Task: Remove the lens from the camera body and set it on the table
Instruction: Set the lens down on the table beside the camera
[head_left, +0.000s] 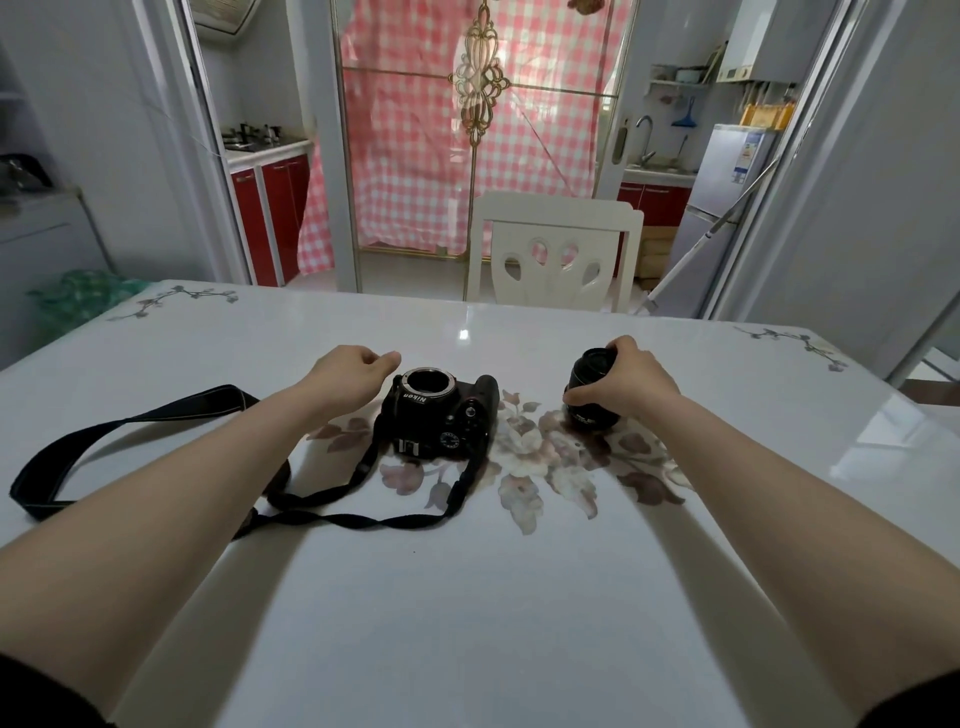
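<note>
Table (467, 597): white, glossy, floral print at centre and at the far corners. It fills the lower frame.

Chair (553, 249): cream, cut-out back, pushed in at the table's far edge.

Strap (130, 426): black, attached to the camera body, trailing left in a wide loop under the left forearm. The two ends run back across the tabletop to the body's sides.

Body (441, 415): black, "Nikon" on the front. It lies on its back at table centre with the mount opening facing up and slightly away from the wearer. Mount ring bare, no lens fitted. Grip to the right, hot shoe and dials on the near side.

Left hand (348, 371): just beside the body's left side, at the far-left of the mount. Fingers loosely curled, thumb extended toward the mount. It holds nothing; whether it touches the body I cannot tell.

Right hand (628, 379): well right of the body, draped over the lens from the right. Fingers wrapped round the barrel, thumb at the near lower edge.

Lens (589, 392): black, short barrel, resting on the table over the floral print, apart from the body. Long axis tilted, running from near-lower end up and away; front end points away and to the left.
</note>
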